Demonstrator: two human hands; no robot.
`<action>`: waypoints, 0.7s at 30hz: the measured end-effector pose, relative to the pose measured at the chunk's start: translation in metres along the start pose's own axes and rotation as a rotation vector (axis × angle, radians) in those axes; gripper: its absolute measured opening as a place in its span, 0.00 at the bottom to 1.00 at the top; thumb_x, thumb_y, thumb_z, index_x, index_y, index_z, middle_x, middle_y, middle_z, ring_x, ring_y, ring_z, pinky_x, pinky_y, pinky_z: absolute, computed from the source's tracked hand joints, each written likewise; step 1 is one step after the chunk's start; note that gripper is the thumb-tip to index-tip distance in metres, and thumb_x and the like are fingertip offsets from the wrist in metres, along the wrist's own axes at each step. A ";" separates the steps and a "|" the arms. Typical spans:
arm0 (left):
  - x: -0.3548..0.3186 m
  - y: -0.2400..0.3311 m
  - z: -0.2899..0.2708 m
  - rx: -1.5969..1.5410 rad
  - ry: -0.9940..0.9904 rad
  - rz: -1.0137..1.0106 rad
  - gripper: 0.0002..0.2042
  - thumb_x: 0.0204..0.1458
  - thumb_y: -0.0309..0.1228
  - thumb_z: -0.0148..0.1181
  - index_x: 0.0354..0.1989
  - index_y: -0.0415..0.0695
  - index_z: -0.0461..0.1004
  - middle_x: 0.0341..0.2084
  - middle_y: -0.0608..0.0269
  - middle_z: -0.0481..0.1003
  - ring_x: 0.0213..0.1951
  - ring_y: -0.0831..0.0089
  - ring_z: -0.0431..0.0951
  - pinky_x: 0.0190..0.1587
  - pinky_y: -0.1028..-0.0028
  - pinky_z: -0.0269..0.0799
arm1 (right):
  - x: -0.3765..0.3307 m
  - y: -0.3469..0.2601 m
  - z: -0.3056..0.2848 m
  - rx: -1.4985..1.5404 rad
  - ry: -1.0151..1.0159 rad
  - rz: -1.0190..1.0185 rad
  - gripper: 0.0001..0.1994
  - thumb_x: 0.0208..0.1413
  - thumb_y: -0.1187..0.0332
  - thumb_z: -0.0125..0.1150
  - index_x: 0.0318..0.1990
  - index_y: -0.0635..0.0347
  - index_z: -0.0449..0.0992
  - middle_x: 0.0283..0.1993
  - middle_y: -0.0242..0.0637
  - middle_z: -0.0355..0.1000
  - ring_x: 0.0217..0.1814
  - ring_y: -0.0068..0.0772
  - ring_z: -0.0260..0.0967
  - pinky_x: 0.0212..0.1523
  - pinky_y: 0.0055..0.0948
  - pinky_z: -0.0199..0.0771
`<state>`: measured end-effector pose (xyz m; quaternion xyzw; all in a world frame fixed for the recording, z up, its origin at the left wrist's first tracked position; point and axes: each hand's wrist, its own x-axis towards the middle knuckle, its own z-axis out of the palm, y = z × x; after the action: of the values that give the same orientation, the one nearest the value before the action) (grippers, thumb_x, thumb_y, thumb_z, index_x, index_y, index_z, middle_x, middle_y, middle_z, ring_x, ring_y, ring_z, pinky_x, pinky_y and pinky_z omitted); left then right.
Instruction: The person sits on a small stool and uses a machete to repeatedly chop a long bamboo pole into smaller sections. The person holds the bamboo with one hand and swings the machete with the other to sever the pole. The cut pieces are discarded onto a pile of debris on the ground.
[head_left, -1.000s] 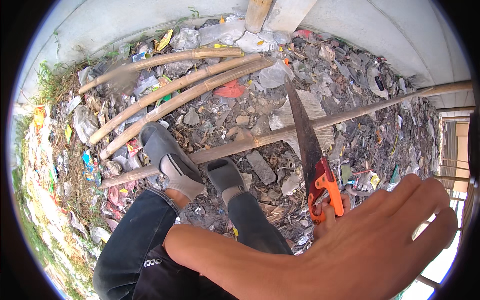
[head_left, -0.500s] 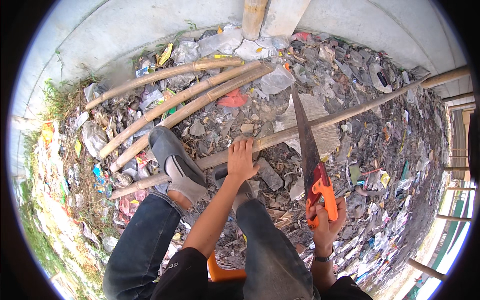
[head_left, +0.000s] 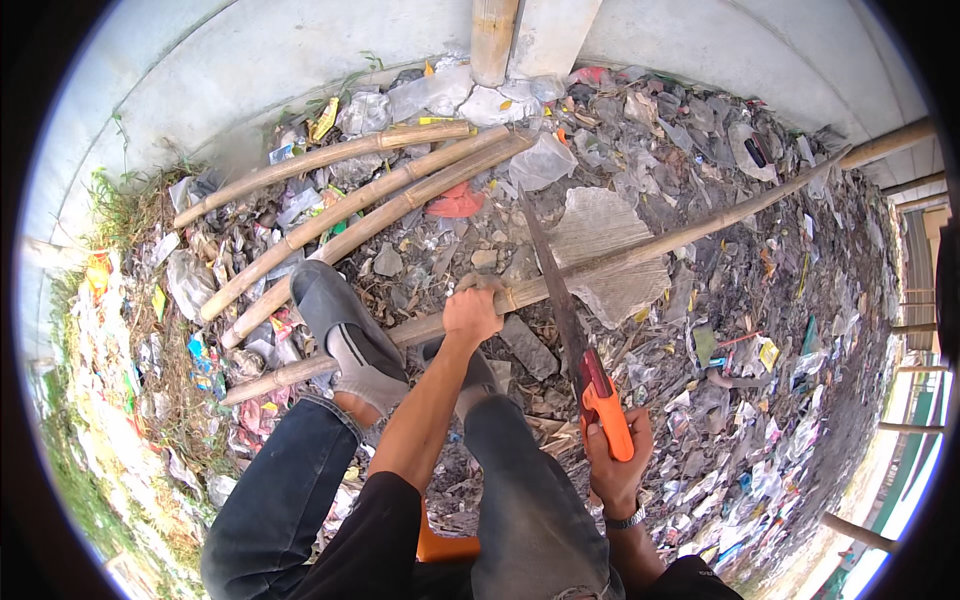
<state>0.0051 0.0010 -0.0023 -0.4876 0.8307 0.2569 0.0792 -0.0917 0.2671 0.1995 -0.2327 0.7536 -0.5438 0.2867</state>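
A long bamboo pole (head_left: 640, 248) runs slantwise across the ground from the lower left to the far right. My left hand (head_left: 472, 314) is wrapped round it near my feet. In my right hand (head_left: 617, 455) is a handsaw (head_left: 565, 320) with an orange and red handle and a dark, stained blade. The blade points away from me and crosses the pole just right of my left hand; whether its teeth touch the bamboo I cannot tell. My left shoe (head_left: 345, 310) rests over the pole, and my other shoe is partly hidden behind my left forearm.
Three cut bamboo lengths (head_left: 365, 195) lie side by side at the far left. A flat grey slab (head_left: 608, 255) lies under the pole. Litter and rubble cover the ground up to a pale wall (head_left: 300, 50). Part of an orange seat (head_left: 447, 547) shows beneath me.
The saw has moved left, its blade now crossing the pole closer to my left hand. My left hand has gone from lying flatter on the pole to a curled grip.
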 end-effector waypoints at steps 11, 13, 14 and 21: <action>0.003 0.003 -0.014 0.004 -0.019 0.019 0.23 0.43 0.43 0.67 0.48 0.45 0.82 0.39 0.46 0.83 0.46 0.51 0.84 0.52 0.57 0.79 | 0.000 0.000 -0.028 -0.358 -0.048 -0.035 0.13 0.56 0.71 0.71 0.35 0.61 0.68 0.20 0.28 0.70 0.21 0.13 0.64 0.23 0.22 0.64; 0.000 0.005 -0.006 0.022 0.014 0.003 0.23 0.42 0.44 0.68 0.46 0.44 0.82 0.37 0.46 0.84 0.43 0.50 0.85 0.49 0.56 0.81 | -0.002 -0.005 -0.032 -0.315 -0.043 0.036 0.13 0.56 0.70 0.71 0.33 0.61 0.69 0.19 0.29 0.70 0.20 0.13 0.64 0.23 0.23 0.64; -0.001 0.006 -0.003 0.024 0.010 -0.008 0.23 0.42 0.44 0.68 0.46 0.44 0.82 0.36 0.46 0.84 0.42 0.50 0.85 0.48 0.56 0.81 | -0.003 -0.008 -0.033 -0.293 -0.040 0.071 0.13 0.56 0.69 0.72 0.32 0.62 0.70 0.19 0.29 0.70 0.20 0.14 0.64 0.23 0.23 0.64; 0.003 -0.003 0.008 0.003 0.041 -0.022 0.22 0.41 0.45 0.69 0.42 0.43 0.82 0.33 0.46 0.83 0.38 0.48 0.85 0.44 0.55 0.82 | -0.018 -0.016 -0.047 -0.435 -0.177 0.108 0.12 0.57 0.65 0.72 0.32 0.66 0.78 0.18 0.31 0.70 0.20 0.16 0.65 0.23 0.24 0.65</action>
<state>0.0053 0.0016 -0.0117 -0.5017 0.8272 0.2446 0.0657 -0.1102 0.3061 0.2294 -0.2954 0.8361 -0.3302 0.3235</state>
